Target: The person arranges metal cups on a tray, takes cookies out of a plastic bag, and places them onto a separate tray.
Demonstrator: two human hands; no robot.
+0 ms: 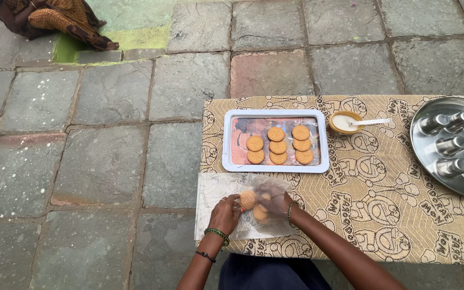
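Left hand pinching 1 round biscuit at the mouth of the clear bag. Right hand inside the bag, fingers curled around more biscuits; grip blurred through the plastic. White tray with 7 biscuits straight ahead, just past the bag, closer to the left hand.
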